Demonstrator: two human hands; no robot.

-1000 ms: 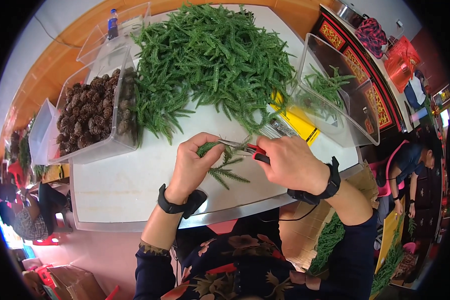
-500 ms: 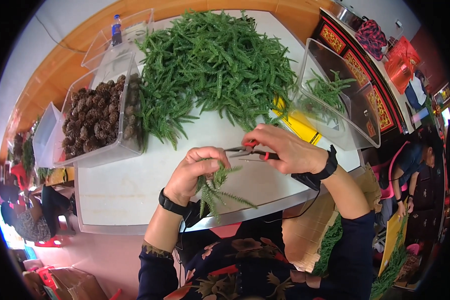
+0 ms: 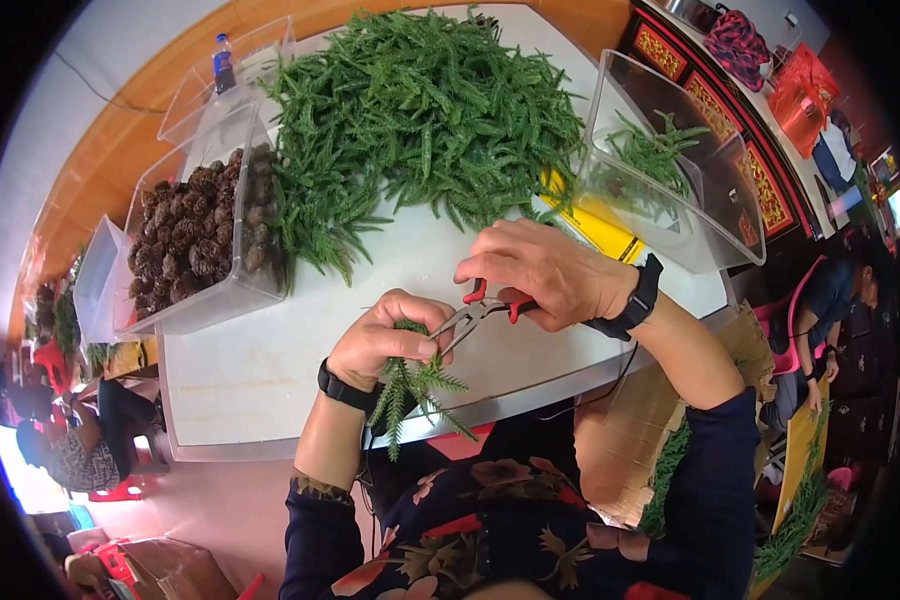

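Note:
My left hand [image 3: 392, 335] pinches a small green artificial pine sprig [image 3: 410, 390], its needles hanging below the fingers near the table's front edge. In my right hand [image 3: 550, 275] is a pair of pliers [image 3: 476, 313] with red handles. The handles are spread and the metal jaws point down-left at the sprig's top, beside my left fingertips. Whether the jaws touch the sprig or a wire on it I cannot tell. Beyond both hands, a large heap of green pine sprigs [image 3: 425, 120] covers the far part of the white table [image 3: 260, 385].
A clear plastic bin [image 3: 195, 318] of brown pine cones [image 3: 190, 230] stands at left. At right, another clear bin [image 3: 710, 255] holds a few sprigs, with a yellow packet [image 3: 600, 235] beside it. A bottle [image 3: 223, 65] stands far left. People sit at both sides.
The pliers have turned and come down toward the sprig, and their handles and jaws have spread apart. The sprig now hangs more steeply below my left hand.

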